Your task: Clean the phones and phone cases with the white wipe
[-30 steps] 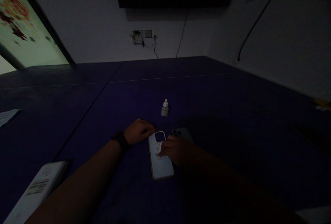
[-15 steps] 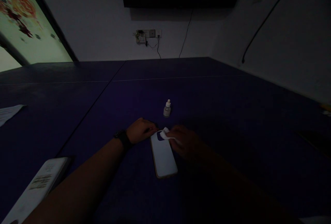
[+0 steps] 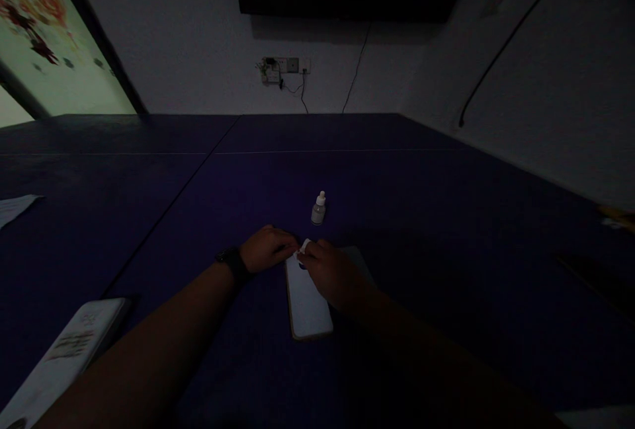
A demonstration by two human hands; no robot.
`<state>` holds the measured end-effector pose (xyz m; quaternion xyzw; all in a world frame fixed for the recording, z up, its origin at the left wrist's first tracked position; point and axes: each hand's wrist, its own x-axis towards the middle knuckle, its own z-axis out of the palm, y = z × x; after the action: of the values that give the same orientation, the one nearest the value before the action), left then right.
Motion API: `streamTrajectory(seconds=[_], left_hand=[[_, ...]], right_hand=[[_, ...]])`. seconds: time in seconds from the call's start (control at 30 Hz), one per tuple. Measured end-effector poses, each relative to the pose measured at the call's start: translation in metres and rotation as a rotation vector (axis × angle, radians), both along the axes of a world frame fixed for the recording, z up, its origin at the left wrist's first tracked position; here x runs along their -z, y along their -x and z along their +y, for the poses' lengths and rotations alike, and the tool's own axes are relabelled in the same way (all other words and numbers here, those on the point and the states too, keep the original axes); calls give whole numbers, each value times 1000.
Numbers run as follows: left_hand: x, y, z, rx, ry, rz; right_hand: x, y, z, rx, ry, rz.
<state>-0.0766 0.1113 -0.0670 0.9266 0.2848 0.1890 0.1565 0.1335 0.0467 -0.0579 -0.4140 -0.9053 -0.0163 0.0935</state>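
A white phone case [image 3: 310,307] with a brownish rim and a dark camera cutout lies flat on the dark blue table. My left hand [image 3: 268,248], a black watch on its wrist, presses its fingers at the case's top left corner. Pinched in my right hand [image 3: 333,273] is a small white cloth [image 3: 305,244], held against the case by the cutout, which is mostly covered. Just beyond the hands stands a small dropper bottle [image 3: 318,209] with a white cap, upright.
A long white box [image 3: 69,353] with print on it lies at the lower left. Paper [image 3: 17,207] rests at the left edge. Behind my right hand a faint greyish flat thing [image 3: 361,260] shows. A dark flat object [image 3: 590,277] lies to the right.
My right hand has moved left across the top of the case with the cloth, closer to my left hand. My left hand stays at the corner.
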Motion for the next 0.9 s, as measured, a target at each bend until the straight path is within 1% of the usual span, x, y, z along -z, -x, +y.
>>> streamTrajectory(seconds=[0.07,0.2,0.33,0.37,0.43,0.5,0.53,0.57,0.63,0.7,0.83,0.9], left_hand=[[0,0,0,7,-1,-13],[0,-1,-1,-4,-2,-4],[0,-1,-2,-29,-1,7],[-1,-1,-2,-29,0,8],[-1,-1,-2,-22,5,9],[-2,-2,-1,-13,19,7],[-2,-2,-1,-12,23,4],[-2,-2,-1,-9,25,4],[-2,-2,-1,-9,22,3],[-2,-2,-1,-12,20,6],[-3,-2,-1,-32,20,19],[-2,-3,-1,-43,13,31]], right_hand=[[-1,-2,1,-73,12,8],[-3,-2,-1,-111,2,25],[-7,-6,-7,-276,25,-4],[-9,-8,-7,-271,28,-7],[-12,-13,-6,-155,-5,-13],[-16,-17,-4,-17,-84,-18],[-18,-18,-4,16,-125,-19],[-20,-18,-3,20,-159,-23],[-24,-19,-4,-26,-186,-50],[-28,-21,-6,-82,-149,-102],[-33,-28,-13,-154,33,-171],[-34,-29,-17,-224,111,-169]])
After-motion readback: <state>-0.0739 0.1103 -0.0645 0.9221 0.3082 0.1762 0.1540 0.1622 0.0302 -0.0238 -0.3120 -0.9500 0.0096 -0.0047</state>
